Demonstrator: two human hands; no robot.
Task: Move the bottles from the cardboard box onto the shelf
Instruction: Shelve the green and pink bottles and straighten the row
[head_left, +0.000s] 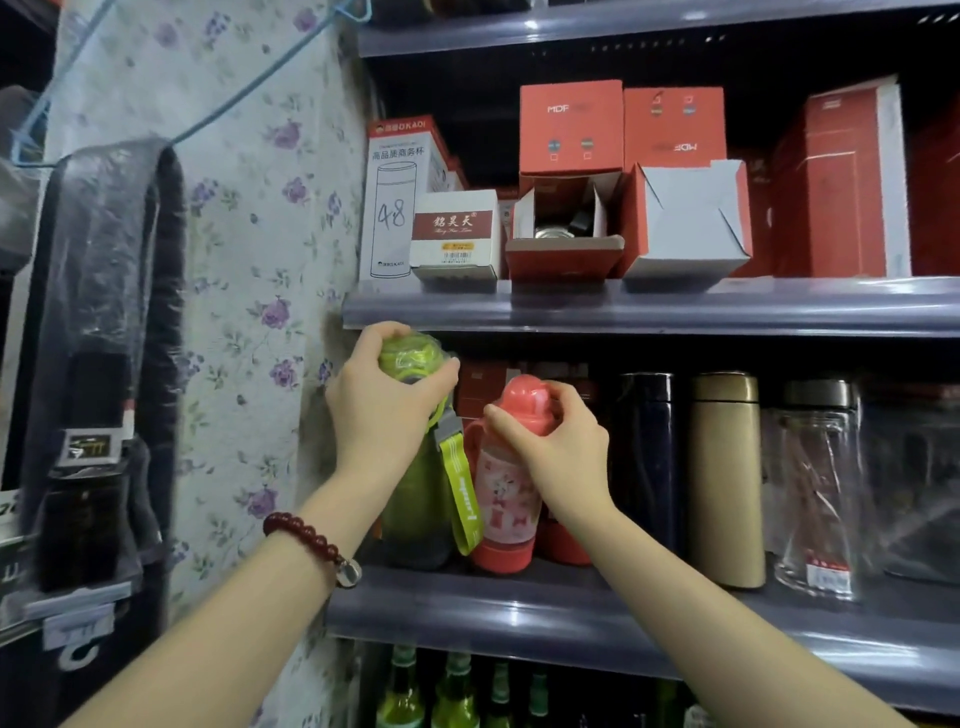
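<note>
**Desk:** What does the shot show?

**Photographer:** A person stocking a shop shelf (597, 618), both arms reaching in. The left hand (387, 402) has its fingers curled over the lid of a green bottle (415, 499); the right hand (558, 441) pinches the red cap of a pink bottle (506, 499) between thumb and fingers.

**Desk:** Where do the bottles stand?

**Photographer:** Take the gold flask (727, 478) as the marker. Both bottles are to its left on the same board, upright, bases down on the shelf as far as I can tell. The pink one is nearer the flask, with a dark blue flask (647, 462) between them; the green one stands just beyond the pink, at the shelf's end against the flowered wall covering (249, 260). Its green strap (462, 483) hangs down between the two.

**Desk:** How far along?

**Photographer:** These two look delivered but not yet released. The cardboard box is out of shot, so what remains in it cannot be told.

**Desk:** Anything else?

**Photographer:** Red cartons (571, 130) on the board above the flask, green glass bottles (457, 691) below.
</note>
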